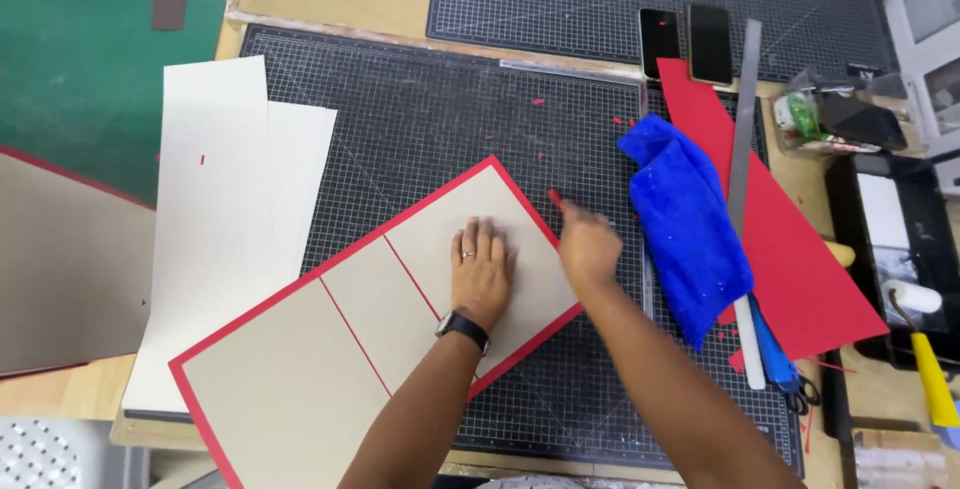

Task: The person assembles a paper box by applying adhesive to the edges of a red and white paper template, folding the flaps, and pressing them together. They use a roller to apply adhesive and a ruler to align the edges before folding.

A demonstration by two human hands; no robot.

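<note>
A red-edged sheet with three grey board panels (330, 349) lies tilted on the black gridded cutting mat (440, 109). My left hand (482, 269), with a ring and a wristwatch, presses flat on the right-hand panel. My right hand (585, 244) hovers just beyond the sheet's right corner and pinches a small red scrap (554, 196) between its fingertips.
A blue cloth (690, 229) lies right of the hands, over a red paper sheet (790, 249), with a metal ruler (742, 129) beside it. Two phones (685, 41) sit at the back. Cream boards (225, 209) lie at left. A glue roller (925, 339) and tray (880, 209) stand at right.
</note>
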